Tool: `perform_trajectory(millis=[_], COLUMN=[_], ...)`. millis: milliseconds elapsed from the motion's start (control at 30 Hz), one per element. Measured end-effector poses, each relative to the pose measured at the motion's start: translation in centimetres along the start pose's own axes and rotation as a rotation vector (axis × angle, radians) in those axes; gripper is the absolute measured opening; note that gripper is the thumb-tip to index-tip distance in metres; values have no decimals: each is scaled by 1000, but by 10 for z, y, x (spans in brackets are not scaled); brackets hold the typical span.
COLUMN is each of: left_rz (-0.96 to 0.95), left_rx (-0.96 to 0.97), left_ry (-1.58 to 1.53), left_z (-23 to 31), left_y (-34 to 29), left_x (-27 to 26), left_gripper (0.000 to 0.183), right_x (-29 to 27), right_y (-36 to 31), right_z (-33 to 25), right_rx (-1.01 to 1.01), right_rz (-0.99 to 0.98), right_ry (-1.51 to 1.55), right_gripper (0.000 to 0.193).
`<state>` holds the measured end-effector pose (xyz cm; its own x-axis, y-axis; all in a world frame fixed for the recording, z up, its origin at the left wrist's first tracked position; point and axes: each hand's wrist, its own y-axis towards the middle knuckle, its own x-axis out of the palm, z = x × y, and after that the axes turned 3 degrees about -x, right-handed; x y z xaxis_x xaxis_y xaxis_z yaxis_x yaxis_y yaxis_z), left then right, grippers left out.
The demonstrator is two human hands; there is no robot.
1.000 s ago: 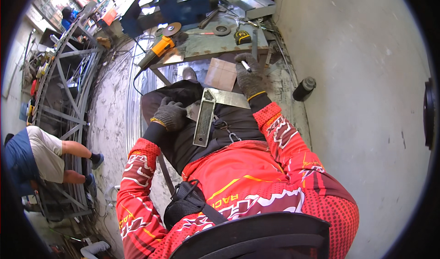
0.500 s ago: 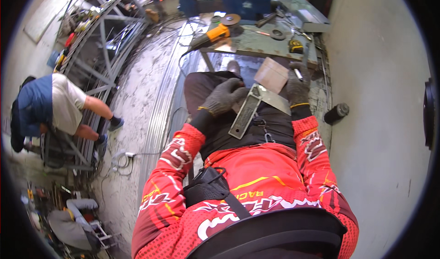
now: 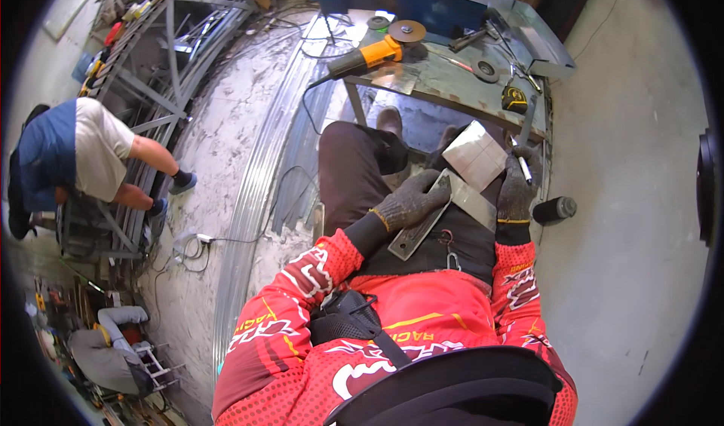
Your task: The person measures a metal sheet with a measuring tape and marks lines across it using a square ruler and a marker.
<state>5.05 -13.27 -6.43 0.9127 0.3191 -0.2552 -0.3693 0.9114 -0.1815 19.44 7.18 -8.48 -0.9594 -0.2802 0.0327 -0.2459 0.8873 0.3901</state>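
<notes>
My left hand [image 3: 412, 200], in a grey knit glove, grips the upper part of a metal try square [image 3: 417, 234] that lies across my lap. The square's blade [image 3: 473, 202] points right, toward my right hand. My right hand [image 3: 517, 188], gloved too, holds a white marker [image 3: 522, 162] between its fingers. Just beyond the square, a square metal plate [image 3: 475, 157] with thin lines across its face rests tilted over my knees, its right corner close to my right hand. The glove hides the left fingertips' exact hold.
A low metal table [image 3: 445, 87] stands ahead. On it are an orange angle grinder [image 3: 367, 56], a tape measure [image 3: 514, 99] and loose tools. A black cylinder [image 3: 554, 210] lies right, by the wall. Long metal profiles [image 3: 253, 192] run along the floor; two people are at left.
My left hand has moved right, onto the try square's upper end. The plate has turned slightly and its face looks brighter. The marker in my right hand now tilts differently.
</notes>
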Motion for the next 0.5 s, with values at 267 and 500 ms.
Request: perform_trajectory(millis=[267, 500], left_rz=[-301, -250], left_rx=[-112, 86], left_ry=[-242, -385], left_z=[-16, -68], left_y=[43, 45], left_x=[-3, 2], left_gripper=[45, 29], right_x=[-7, 1], right_y=[-10, -6], right_z=[-24, -41], right_rx=[140, 144], right_rz=[50, -8], right_ry=[12, -168], right_gripper=[19, 19])
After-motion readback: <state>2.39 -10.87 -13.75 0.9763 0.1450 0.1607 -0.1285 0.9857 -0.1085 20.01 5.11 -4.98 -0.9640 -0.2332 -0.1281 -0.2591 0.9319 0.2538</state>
